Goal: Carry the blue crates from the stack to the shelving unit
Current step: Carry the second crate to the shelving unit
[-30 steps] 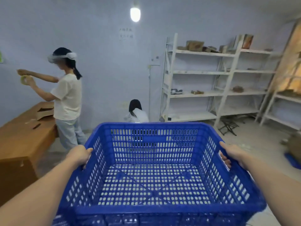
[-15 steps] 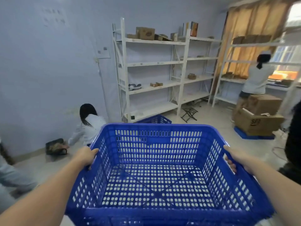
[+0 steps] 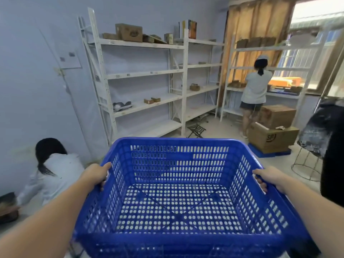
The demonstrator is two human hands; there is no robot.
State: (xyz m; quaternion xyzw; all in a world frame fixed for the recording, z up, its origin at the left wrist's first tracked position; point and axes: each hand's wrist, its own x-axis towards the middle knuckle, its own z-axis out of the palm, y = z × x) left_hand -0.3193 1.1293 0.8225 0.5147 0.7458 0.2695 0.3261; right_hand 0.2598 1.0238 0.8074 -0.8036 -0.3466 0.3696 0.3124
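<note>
I carry an empty blue perforated crate (image 3: 178, 142) in front of me, held level above the floor. My left hand (image 3: 96, 174) grips its left rim and my right hand (image 3: 268, 178) grips its right rim, fingers curled over the edges. The white shelving unit (image 3: 147, 75) stands ahead against the far wall, mostly bare, with a few cardboard boxes on the top shelf and small items on the middle shelves. The crate hides the floor directly before me.
A person (image 3: 54, 172) crouches on the floor at the left, near the shelf's left post. Another person (image 3: 255, 90) stands at a second shelf by the window. Stacked cardboard boxes (image 3: 271, 133) sit on a blue pallet at right. A small folding stool (image 3: 196, 129) stands before the shelves.
My view has swung right and drawn closer to the shelving unit. The person at the brown table has left the view. Both hands have kept their grip on the crate.
</note>
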